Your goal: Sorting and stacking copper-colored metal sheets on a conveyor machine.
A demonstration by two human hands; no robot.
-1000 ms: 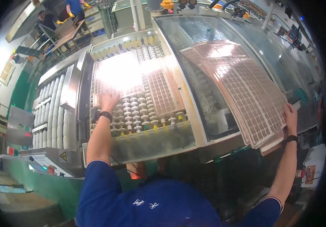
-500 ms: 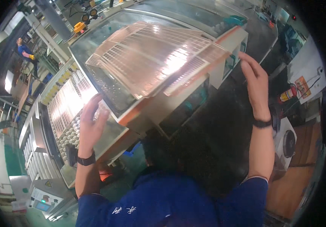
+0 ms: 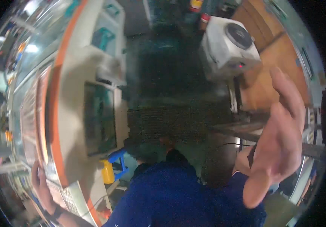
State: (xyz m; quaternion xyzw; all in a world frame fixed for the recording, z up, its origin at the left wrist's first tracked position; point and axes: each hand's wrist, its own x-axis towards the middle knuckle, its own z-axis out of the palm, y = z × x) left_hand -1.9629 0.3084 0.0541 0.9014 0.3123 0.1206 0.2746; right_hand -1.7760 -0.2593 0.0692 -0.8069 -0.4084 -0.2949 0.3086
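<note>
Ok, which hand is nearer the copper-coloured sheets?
The left hand, at the picture's lower left by the sheets; contact is unclear. The right hand is open, on the opposite side, below the white box.

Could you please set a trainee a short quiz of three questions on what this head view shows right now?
1. Which of the person's hands is nearer the copper-coloured sheets?
2. True or false: the right hand is open and holds nothing.
3. What colour is the long edge trim on the pale machine?
a) blue
b) orange
c) black

Key:
1. The left hand; it is blurred, so whether it touches them cannot be told.
2. True.
3. b) orange.
</note>
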